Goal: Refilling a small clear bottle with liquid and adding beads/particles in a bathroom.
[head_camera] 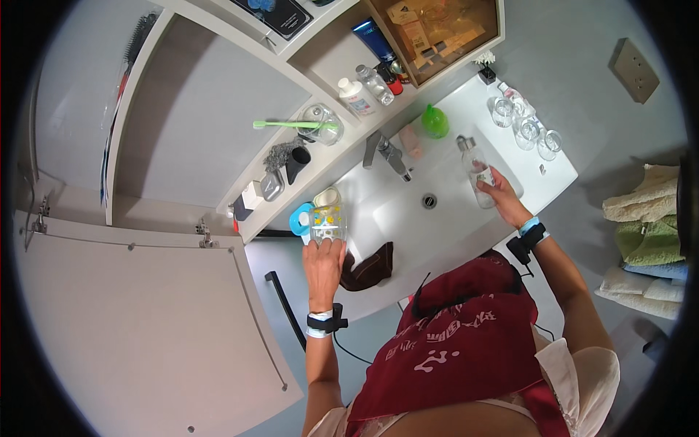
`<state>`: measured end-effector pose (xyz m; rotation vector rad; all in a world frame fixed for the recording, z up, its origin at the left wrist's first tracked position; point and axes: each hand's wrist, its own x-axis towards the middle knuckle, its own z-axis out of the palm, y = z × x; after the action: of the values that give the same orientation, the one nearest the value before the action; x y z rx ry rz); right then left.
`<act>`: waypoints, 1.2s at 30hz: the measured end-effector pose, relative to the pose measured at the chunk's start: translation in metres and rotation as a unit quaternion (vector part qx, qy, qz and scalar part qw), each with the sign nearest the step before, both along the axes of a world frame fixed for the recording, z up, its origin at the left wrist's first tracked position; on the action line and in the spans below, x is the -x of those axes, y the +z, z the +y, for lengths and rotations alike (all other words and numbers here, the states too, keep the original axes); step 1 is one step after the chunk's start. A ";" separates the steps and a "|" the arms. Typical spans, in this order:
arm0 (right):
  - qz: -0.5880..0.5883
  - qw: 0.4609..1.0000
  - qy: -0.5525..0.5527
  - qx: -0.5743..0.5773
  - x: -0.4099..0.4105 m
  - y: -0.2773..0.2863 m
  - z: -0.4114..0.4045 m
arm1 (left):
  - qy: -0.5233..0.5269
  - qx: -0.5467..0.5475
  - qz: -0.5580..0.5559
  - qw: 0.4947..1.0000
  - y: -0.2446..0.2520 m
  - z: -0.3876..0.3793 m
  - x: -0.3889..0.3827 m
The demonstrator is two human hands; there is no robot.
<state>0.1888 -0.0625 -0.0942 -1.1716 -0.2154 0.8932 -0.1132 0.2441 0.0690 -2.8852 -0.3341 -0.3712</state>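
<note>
My left hand (324, 267) grips a clear glass (328, 221) with yellow and blue figures at the left end of the white washbasin (393, 229). Beside this glass are a blue round item (300, 219) and a cream oval dish (327, 197). A dark brown cloth (371, 270) lies just right of my left hand, on the basin's front rim. My right hand (502, 196) holds a clear bottle (473, 161) with a metallic cap and a label, tilted over the basin's right side. The tap (390, 155) and the drain (429, 201) lie between my hands.
Several clear glass vessels (526, 133) line the basin's right ledge. A green container (434, 121) stands behind the tap. Above the basin, an open cabinet shelf (349, 127) holds a jar with a green toothbrush (295, 125) and bottles. The cabinet door (147, 328) hangs at left; folded towels (647, 240) are at right.
</note>
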 end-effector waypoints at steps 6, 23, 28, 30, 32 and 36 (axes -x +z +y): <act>-0.100 0.989 -0.094 -0.059 -0.050 0.006 0.025 | -0.009 0.009 0.012 1.000 0.004 -0.008 -0.007; -0.321 0.919 -0.224 0.049 -0.230 -0.141 0.141 | 0.022 0.039 0.010 0.999 0.014 -0.035 -0.014; -0.316 0.919 -0.212 0.105 -0.238 -0.138 0.143 | 0.047 0.011 0.010 0.999 0.014 -0.038 -0.014; -0.330 0.915 -0.207 0.107 -0.238 -0.134 0.143 | 0.045 0.011 0.014 0.999 0.014 -0.039 -0.013; -0.343 0.910 -0.210 0.103 -0.237 -0.132 0.144 | 0.040 0.011 0.018 0.999 0.013 -0.040 -0.014; -0.394 0.884 -0.230 0.105 -0.247 -0.140 0.145 | 0.028 0.014 0.012 0.999 0.015 -0.039 -0.022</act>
<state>0.4355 0.0822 -0.2341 -1.6610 -0.4797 -0.0208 -0.0914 0.2047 0.0839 -2.8988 -0.4180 -0.3255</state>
